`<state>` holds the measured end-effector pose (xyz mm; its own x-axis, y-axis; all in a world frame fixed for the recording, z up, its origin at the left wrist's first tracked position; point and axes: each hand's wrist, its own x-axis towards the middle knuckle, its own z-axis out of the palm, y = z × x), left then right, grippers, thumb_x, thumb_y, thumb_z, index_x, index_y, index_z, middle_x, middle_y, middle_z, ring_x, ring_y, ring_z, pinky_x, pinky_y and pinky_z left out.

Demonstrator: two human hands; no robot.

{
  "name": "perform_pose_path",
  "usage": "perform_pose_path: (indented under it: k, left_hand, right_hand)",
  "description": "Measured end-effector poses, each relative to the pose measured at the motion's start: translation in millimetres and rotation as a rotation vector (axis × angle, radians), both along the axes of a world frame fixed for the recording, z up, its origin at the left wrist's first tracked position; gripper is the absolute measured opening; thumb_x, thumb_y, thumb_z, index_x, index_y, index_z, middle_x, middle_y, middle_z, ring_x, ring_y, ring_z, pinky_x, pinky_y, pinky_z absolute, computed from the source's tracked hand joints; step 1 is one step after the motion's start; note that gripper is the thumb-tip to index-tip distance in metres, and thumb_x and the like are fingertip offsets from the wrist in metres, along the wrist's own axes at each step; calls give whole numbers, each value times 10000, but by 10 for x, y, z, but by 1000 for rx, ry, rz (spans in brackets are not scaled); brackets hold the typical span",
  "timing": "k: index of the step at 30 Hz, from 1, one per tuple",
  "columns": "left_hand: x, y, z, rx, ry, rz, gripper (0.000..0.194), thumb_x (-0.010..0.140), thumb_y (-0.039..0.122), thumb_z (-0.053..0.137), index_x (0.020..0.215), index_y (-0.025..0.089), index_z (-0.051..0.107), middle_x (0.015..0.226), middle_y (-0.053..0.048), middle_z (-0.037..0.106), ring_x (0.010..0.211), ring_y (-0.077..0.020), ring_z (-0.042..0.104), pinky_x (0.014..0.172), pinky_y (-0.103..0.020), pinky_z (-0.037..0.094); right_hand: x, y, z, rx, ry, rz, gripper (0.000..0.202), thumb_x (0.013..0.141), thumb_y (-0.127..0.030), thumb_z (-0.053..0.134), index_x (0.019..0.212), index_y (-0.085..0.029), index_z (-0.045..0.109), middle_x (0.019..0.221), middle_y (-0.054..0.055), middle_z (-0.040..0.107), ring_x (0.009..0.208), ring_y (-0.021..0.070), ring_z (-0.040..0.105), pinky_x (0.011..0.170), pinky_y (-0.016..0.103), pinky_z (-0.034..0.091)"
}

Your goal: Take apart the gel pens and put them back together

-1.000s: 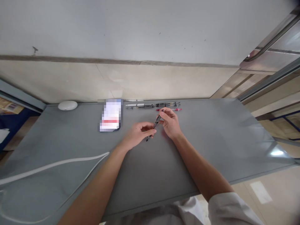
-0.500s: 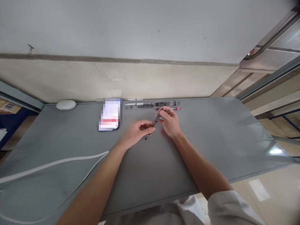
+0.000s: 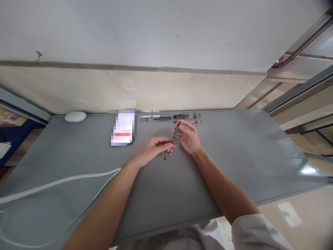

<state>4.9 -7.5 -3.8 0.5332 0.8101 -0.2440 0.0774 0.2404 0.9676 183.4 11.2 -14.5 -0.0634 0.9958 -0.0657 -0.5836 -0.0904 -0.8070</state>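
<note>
Between my two hands is a slim black pen (image 3: 176, 132), tilted with its upper end to the right and away from me. My left hand (image 3: 157, 147) pinches its lower part between thumb and fingers, and a dark tip sticks out below. The fingers of my right hand (image 3: 189, 134) are closed on the upper part. Behind the hands, several black and clear pens (image 3: 186, 116) lie in a row, with white and grey pens (image 3: 155, 117) to their left. A red pen (image 3: 198, 121) lies just beyond my right hand, partly hidden by it.
The grey tabletop (image 3: 234, 149) backs onto a tiled wall. A phone with a blurred screen (image 3: 123, 126) lies left of the pens, and a white rounded case (image 3: 75, 116) sits at the back left. A white cable (image 3: 65, 180) loops across the left side.
The pen has turned in my fingers, its grey side now showing where a clip-like detail was. Both hands have shifted slightly toward me and still hold it.
</note>
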Motion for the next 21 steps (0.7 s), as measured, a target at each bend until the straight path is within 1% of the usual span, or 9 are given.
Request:
perform_pose_path:
  k: [4,8,10,12,14,18,21]
  left_hand:
    - [5,12,8,85,88,57,389,762,472,700,1030,191,686,899,-57,685,750,-179,646,774,-353,515]
    - [5,8,25,142,118,46,290,781,449,688,910,190,691,794,-24,659,700,-152,620,707,-300,491]
    - [3,0,26,112,79,14,273,804,439,665,891,181,692,779,-32,666,707,-155,621,700,-299,487]
    - [-1,-8,19,62,47,-22,291,823,440,642,928,175,698,832,-58,689,731,-167,635,702,-309,491]
    - [-3,-12,5,30,41,-28,321,824,448,639,974,170,699,898,-84,705,756,-180,648,707,-323,498]
    - [-1,-4,-24,21,40,34,323,804,451,665,973,178,703,928,-87,720,755,-178,653,728,-332,505]
    - [4,4,-29,37,44,49,307,813,445,659,975,188,703,939,-77,724,767,-169,652,746,-321,496]
  right_hand:
    - [-14,15,5,1,-2,-76,208,646,-279,790,801,-252,655,809,-50,648,708,108,641,565,220,543]
    - [-20,11,12,5,-12,-73,194,648,-264,790,787,-240,657,802,-48,632,699,106,635,535,209,534]
    - [-13,1,11,13,-6,-37,185,660,-272,776,804,-240,663,817,-39,642,710,125,647,521,225,537]
    - [-2,-9,9,21,4,8,188,679,-287,755,839,-243,666,828,-30,656,722,144,658,506,242,538]
    - [5,-15,7,31,15,38,197,695,-298,740,869,-247,665,825,-25,661,722,148,661,504,245,537]
    - [-3,-12,10,42,2,5,195,686,-295,757,843,-252,649,846,-37,650,736,128,656,562,237,549]
    - [-15,-2,5,47,-30,-22,220,654,-279,784,818,-254,640,855,-44,630,735,118,641,570,234,548]
